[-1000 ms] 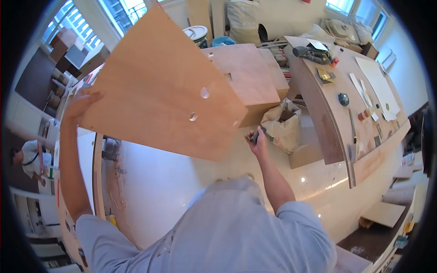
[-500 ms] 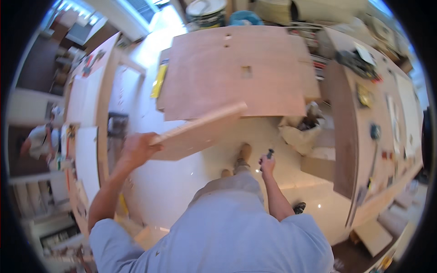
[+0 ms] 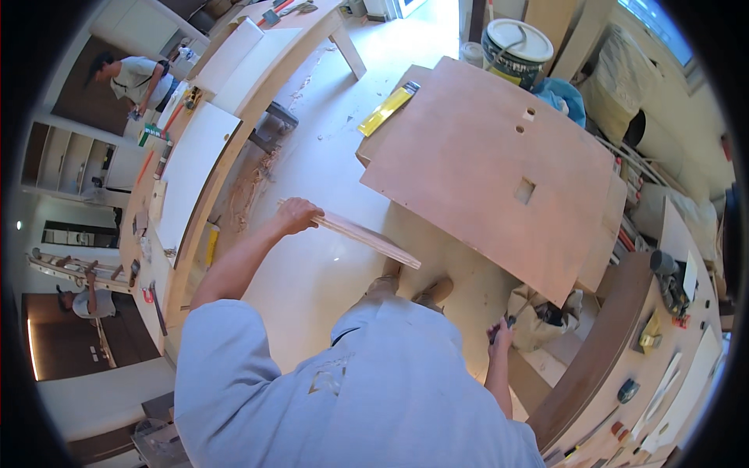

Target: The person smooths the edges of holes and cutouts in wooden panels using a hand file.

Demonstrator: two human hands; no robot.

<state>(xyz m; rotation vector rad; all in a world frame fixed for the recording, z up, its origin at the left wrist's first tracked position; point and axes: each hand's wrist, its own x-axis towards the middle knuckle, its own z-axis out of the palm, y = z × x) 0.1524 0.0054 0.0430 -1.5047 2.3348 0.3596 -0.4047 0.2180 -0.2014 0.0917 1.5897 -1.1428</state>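
My left hand [image 3: 296, 215] grips the end of a thin plywood board [image 3: 367, 238], which I see edge-on and which slants down to the right in front of my body. My right hand [image 3: 500, 338] hangs low at my right side, closed around a small dark tool [image 3: 494, 334] whose kind I cannot make out. Just beyond the board lies a large plywood sheet [image 3: 484, 156] with two round holes and a square cut-out, resting flat on a low stack. My shoes show on the pale floor under the board.
A yellow level [image 3: 386, 110] and a white bucket [image 3: 514, 48] sit at the sheet's far side. A long workbench [image 3: 183, 257] with white panels runs along the left, a tool-strewn bench [image 3: 624, 343] on the right. A tan bag [image 3: 538, 318] lies near my right hand. Two other people stand at the far left.
The board, held up broadside a second ago, has swung down to an edge-on slant in my left hand. My view has tipped toward the floor. My right hand stays low with its tool.
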